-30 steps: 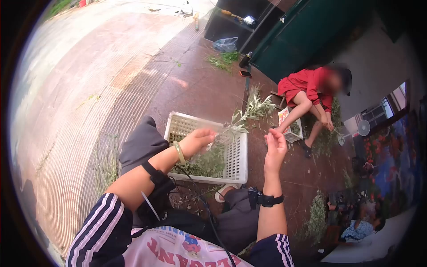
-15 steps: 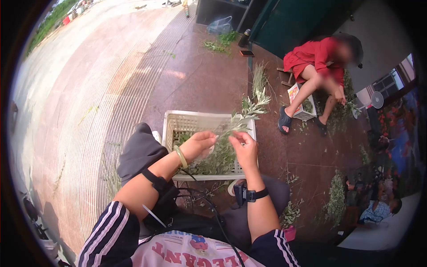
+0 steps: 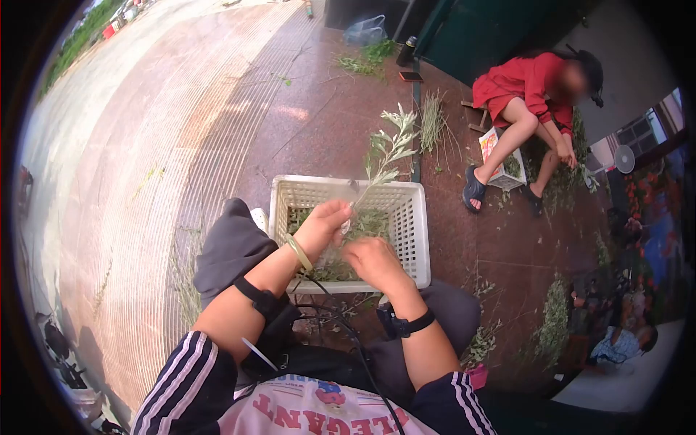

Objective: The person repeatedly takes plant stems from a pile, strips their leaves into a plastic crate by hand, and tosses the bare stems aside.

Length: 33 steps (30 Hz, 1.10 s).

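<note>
My left hand (image 3: 326,225), with a bangle on its wrist, pinches the stem of a leafy green sprig (image 3: 394,151). The sprig stands tilted up and away from me over a white plastic crate (image 3: 411,226). My right hand (image 3: 377,264) is just below and to the right of the left one, its fingers curled inward. Whatever those fingers hold, if anything, is hidden. Loose green leaves (image 3: 371,223) lie in the crate under both hands, which sits between my knees.
A person in red (image 3: 533,94) sits at the right, bent over a smaller white basket (image 3: 513,168). Cut stems (image 3: 433,123) and a leafy pile (image 3: 551,322) lie on the floor. A phone (image 3: 410,76) and a dark bottle (image 3: 407,51) are at the back.
My right hand has moved down and left, from beside the sprig to below my left hand. The sprig has swung more upright. My left hand keeps its pinch.
</note>
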Tool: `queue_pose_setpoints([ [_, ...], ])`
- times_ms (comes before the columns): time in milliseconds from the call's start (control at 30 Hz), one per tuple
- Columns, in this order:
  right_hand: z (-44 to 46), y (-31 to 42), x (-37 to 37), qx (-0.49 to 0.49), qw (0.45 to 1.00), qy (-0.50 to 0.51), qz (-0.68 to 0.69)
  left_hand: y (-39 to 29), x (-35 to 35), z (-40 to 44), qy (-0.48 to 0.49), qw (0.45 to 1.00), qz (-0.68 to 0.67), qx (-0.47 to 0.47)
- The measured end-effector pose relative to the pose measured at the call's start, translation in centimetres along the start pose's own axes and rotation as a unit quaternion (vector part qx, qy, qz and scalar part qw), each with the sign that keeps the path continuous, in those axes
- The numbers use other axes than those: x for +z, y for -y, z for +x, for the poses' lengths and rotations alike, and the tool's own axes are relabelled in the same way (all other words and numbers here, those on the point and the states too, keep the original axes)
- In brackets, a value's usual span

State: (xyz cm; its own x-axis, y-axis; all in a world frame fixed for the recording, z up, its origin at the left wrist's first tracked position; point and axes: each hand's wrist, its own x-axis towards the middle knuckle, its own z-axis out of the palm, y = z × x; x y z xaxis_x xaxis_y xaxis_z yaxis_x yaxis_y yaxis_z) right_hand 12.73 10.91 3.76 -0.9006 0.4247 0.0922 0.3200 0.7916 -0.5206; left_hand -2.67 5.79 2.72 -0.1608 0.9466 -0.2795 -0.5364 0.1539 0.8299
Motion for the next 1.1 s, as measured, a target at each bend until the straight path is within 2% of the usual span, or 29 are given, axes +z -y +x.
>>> queue_pose_setpoints([
  [33,-0.1,0.0,0.1,0.026,0.999,0.026,0.006,0.1,-0.1,0.0,0.008,1.000,0.001,0.005],
  [133,-0.3,-0.6,-0.9,0.114,0.993,-0.011,0.039,0.4,-0.3,0.0,0.024,1.000,0.008,0.011],
  [233,-0.3,-0.9,-2.2,0.169,0.969,-0.138,0.112,0.5,-0.4,-0.2,0.031,0.999,0.032,0.000],
  [267,-0.3,-1.5,-2.4,0.138,0.962,-0.211,0.102,0.8,-0.7,0.0,0.037,0.998,0.042,-0.005],
  [367,-0.3,-1.8,-3.4,0.200,0.908,-0.333,0.154,1.1,-0.9,0.0,0.048,0.996,0.076,-0.026],
  [500,-0.3,-2.8,-2.7,0.185,0.862,-0.388,0.268,1.0,-0.7,-0.1,0.068,0.992,0.102,-0.040],
  [700,-0.4,-1.8,-3.0,0.222,0.904,-0.302,0.203,1.2,-0.6,0.1,0.074,0.990,0.110,-0.049],
  [800,-0.2,-1.3,-2.7,0.152,0.930,-0.295,0.157,1.3,-0.5,0.0,0.063,0.992,0.100,-0.044],
  [900,-0.1,-0.2,-2.1,0.087,0.968,-0.164,0.166,1.5,-0.6,0.1,0.033,0.997,0.068,-0.030],
  [967,-0.2,0.1,-0.7,0.020,0.989,-0.086,0.119,0.9,-0.2,0.0,0.011,0.999,0.033,-0.003],
  [1033,-0.4,0.0,0.6,-0.011,0.994,-0.032,0.099,0.5,0.0,-0.1,0.003,1.000,0.013,0.008],
  [1100,-0.6,-0.8,0.9,0.016,0.997,-0.016,0.074,0.4,-0.1,-0.1,0.011,1.000,0.008,0.004],
])
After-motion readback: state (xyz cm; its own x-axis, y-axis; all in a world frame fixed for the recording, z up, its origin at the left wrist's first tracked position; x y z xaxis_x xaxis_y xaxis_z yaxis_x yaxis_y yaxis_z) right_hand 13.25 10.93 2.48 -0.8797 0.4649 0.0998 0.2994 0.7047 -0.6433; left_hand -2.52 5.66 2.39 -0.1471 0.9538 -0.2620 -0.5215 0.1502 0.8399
